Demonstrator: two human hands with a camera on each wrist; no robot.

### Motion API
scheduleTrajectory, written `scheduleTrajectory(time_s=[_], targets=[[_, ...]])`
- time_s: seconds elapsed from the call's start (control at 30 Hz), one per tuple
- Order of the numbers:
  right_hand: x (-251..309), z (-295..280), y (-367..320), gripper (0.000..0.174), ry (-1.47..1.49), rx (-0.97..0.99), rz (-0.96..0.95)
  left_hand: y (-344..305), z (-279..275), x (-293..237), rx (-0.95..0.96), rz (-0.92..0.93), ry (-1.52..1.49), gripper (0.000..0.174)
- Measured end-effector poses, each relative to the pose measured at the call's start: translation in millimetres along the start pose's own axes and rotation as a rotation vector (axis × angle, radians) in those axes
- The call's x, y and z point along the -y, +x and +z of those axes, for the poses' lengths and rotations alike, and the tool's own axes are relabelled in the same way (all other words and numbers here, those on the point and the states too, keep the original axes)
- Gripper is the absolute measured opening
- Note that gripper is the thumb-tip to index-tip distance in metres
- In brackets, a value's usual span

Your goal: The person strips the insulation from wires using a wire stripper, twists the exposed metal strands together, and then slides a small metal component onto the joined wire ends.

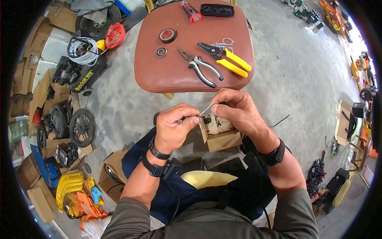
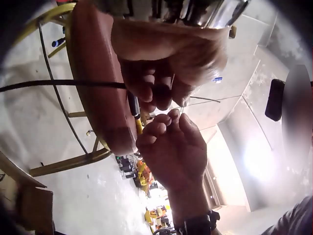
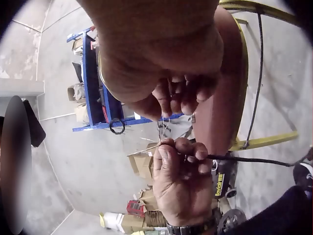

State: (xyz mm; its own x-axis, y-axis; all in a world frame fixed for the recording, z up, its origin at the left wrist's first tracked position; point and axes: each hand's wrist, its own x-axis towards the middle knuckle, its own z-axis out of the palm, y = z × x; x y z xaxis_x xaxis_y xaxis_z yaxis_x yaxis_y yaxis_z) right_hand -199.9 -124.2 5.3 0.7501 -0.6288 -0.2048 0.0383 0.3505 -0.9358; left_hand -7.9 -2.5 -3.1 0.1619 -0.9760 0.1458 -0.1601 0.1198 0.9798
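My left hand (image 1: 175,121) pinches a black cable (image 3: 234,159) near its end, thumb against forefinger. From that end thin pale wires (image 3: 162,132) stick out, one pointing off to the side. My right hand (image 1: 236,109) faces it, a short gap apart, thumb and forefinger pinching the tips of the wires. In the head view a light wire (image 1: 207,108) runs slantwise between both hands. Below them stands an open cardboard box (image 1: 225,142) with small parts inside, partly covered by the right hand.
A brown padded seat (image 1: 159,75) ahead bears pliers (image 1: 197,65), yellow-handled wire strippers (image 1: 234,63), small scissors (image 1: 227,42), tape rolls (image 1: 168,36), a red utility knife (image 1: 191,12) and a black case (image 1: 217,10). Wheels (image 1: 82,126) and cardboard line the left side.
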Motion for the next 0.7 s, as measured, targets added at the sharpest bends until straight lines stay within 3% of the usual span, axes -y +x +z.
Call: scheduleTrajectory(time_s=[0.27, 0.47, 0.7], targets=[[-0.6, -1.5, 0.4, 0.005, 0.003, 0.001, -0.019, 5.0, -1.1, -6.5, 0.054, 0.042, 0.099, 0.009], [-6.7, -4.0, 2.5, 0.008, -0.139, -0.006, -0.140, 4.7, -2.2, -3.8, 0.058, 0.023, 0.060, 0.010], [-3.2, -2.1, 2.8, 0.008, -0.170, -0.005, -0.152, 0.2, -3.2, 2.4, 0.047, -0.097, -0.087, 0.014]])
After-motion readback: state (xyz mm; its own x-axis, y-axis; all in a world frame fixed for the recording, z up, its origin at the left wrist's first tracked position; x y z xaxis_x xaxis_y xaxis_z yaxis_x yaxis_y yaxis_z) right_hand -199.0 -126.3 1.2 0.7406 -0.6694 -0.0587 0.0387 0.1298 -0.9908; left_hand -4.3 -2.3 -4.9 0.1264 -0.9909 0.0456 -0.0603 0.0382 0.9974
